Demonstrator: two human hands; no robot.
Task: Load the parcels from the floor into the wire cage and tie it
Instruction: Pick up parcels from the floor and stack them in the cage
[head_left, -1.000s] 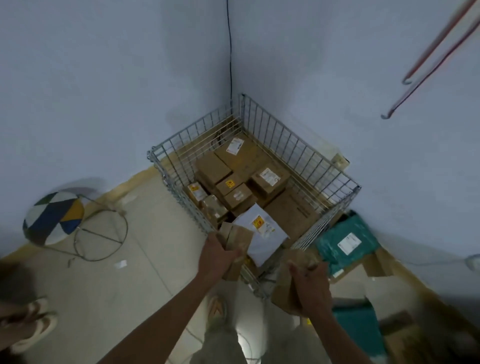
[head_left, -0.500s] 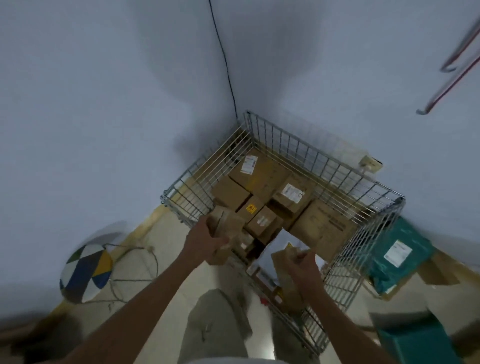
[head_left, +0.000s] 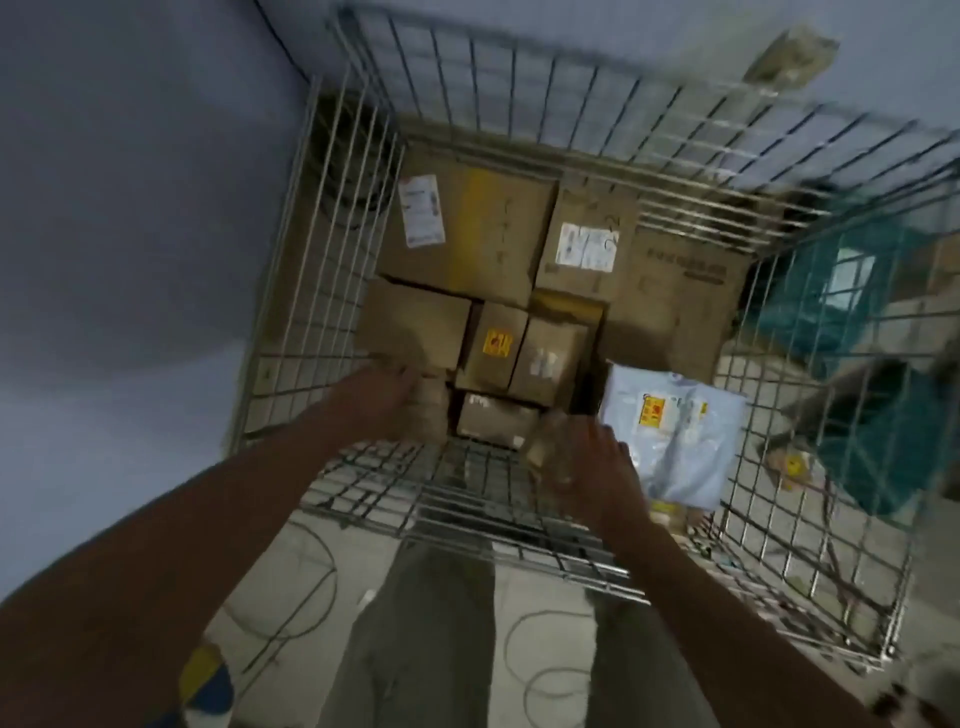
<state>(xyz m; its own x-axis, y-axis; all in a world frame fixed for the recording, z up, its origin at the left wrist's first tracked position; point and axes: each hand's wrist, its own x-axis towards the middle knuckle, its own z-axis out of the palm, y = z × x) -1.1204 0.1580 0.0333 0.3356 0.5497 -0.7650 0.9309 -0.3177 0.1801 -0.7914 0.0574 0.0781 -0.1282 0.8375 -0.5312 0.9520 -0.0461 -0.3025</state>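
Both hands are reaching over the near rim into the cage, which is sitting in the wall corner, part-filled with boxes. The left hand is gripping a small brown parcel; the right hand is holding another parcel, though blur is hiding its fingers.

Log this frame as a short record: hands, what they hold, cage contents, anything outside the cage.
left hand: inside the wire cage, on a small brown parcel; grip blurred
right hand: over the cage's near edge, at a blurred brown parcel
cage contents: cardboard boxes, one white poly mailer
outside cage: teal parcels on the right
tie: not visible
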